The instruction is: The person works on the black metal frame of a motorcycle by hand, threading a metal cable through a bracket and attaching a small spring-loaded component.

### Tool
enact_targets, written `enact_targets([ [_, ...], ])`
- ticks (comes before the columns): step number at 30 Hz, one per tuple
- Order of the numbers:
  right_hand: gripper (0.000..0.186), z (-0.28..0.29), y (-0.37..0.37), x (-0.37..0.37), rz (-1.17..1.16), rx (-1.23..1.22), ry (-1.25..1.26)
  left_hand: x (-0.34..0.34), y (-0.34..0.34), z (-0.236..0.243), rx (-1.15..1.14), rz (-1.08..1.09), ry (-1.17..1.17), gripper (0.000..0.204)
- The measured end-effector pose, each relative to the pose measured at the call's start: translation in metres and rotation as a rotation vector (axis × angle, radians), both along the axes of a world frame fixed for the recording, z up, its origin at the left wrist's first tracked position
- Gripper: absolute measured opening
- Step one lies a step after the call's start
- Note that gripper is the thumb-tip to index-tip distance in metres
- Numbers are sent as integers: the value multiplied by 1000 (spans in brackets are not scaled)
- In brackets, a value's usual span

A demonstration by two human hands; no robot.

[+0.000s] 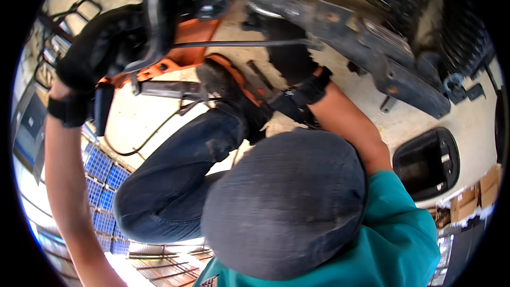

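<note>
My left hand (103, 48), in a black glove, is curled beside a thick black curved bar (158, 5) at the upper left. Its fingertips merge with dark parts, and what they hold is hidden. An orange panel (197, 37) sits just right of that bar. My right hand (287, 50), also black-gloved, reaches up under a worn black metal frame (366, 42). Its fingers are dark and partly hidden by the frame. A thin dark rod (228, 44) runs across from the bar, passing in front of the right glove. Both wrists wear black straps.
My bent leg in jeans (180, 165) and a dark shoe (223, 77) lie between the arms. A rounded grey cloth shape (287, 202) fills the lower middle. A black plastic shell (427, 163) lies on the floor at right. Blue crates (106, 180) stand at lower left, cardboard boxes (470, 199) at lower right.
</note>
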State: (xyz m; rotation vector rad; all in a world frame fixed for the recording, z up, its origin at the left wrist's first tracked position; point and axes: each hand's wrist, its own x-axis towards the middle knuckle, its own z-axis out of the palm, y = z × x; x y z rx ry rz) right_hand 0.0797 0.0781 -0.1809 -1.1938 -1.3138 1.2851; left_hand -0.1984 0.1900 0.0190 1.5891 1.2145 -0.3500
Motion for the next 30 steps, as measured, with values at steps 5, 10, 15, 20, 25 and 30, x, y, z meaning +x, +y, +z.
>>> enact_targets([
  [5, 26, -9, 9, 7, 182, 416, -597, -8, -15, 1, 69, 179, -5, 39],
  [10, 29, -7, 13, -4, -86, -626, 851, -1, -25, -9, 90, 400, -76, 34],
  [15, 33, -1, 13, -7, -77, -651, 771, 20, -22, -3, -331, 1182, -145, 30],
  [20, 26, 10, 15, -7, -94, -602, 626, -7, -24, 0, -460, 1008, -374, 27],
  [25, 25, 19, 10, -4, -115, -561, 602, -4, -19, -9, -28, 396, -258, 30],
  [30, 27, 5, 5, 1, -87, -592, 725, -1, -12, -5, -282, 579, -88, 32],
])
